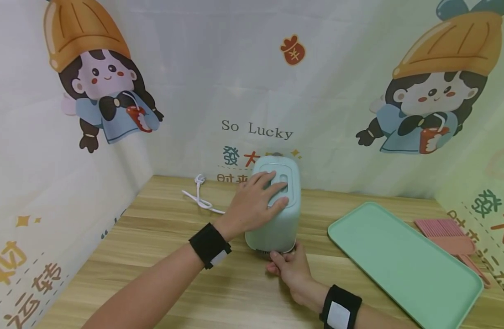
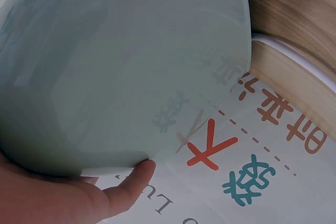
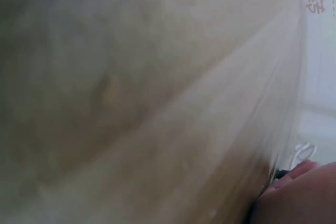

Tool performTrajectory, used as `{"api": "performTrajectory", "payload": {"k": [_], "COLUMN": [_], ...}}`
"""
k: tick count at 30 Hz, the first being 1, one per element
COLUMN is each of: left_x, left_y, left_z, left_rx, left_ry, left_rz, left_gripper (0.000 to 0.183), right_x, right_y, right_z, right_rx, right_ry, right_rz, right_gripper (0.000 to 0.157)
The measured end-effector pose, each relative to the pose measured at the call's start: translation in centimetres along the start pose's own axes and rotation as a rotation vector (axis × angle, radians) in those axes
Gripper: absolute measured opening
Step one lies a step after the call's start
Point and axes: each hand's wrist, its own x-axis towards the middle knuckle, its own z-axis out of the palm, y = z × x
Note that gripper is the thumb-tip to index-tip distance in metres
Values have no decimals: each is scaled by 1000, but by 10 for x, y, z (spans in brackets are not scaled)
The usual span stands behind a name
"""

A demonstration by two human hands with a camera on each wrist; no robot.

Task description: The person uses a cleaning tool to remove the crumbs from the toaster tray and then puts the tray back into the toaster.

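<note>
A mint-green toaster (image 1: pixel 274 228) with a lid (image 1: pixel 292 183) on top stands on the wooden table, its narrow end facing me. My left hand (image 1: pixel 254 201) rests on the lid with its fingers spread over the raised oblong handle. At the toaster's lower front end my right hand (image 1: pixel 295 269) holds on with the thumb and curled fingers, close above the table; what lies between them is hidden. In the left wrist view the toaster's smooth side (image 2: pixel 121 77) fills most of the picture, with a fingertip at its edge. The right wrist view is blurred, with the hand (image 3: pixel 299 192) at lower right.
A white power cord (image 1: pixel 200 201) with its plug (image 1: pixel 200 178) lies left of the toaster. To the right is a mint-green tray (image 1: pixel 404 260), with a pink brush (image 1: pixel 451 240) beside its far edge. A printed cloth (image 1: pixel 256 91) hangs behind the table (image 1: pixel 161 219).
</note>
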Motion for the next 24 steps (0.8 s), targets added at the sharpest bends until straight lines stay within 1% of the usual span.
{"api": "performTrajectory", "payload": {"k": [4,8,12,16,19,24], "left_x": [0,0,0,0,0,0], "left_y": [-1,-2,-1,-1,-1,-1], "left_z": [1,2,0,-2,-3,-2], "left_rx": [3,5,4,6,2,2], "left_ry": [-2,0,-6,-23,-30,-25], "left_rz": [1,6,5,-8,-11,-5], "left_gripper": [55,56,56,56,56,55], "right_x": [-1,-4,-11,-16,-17,-17], "right_y": [-3,-5,-8,-15,-19,-23], "right_z": [0,0,-1,-6,-11,-17], "right_rx": [25,66,96,82,47,3], "right_ry": [-19,-16,-33,-112,-152,-182], "right_rz": [28,77,165,245,274,281], "right_gripper": [56,59,51,37,29,25]}}
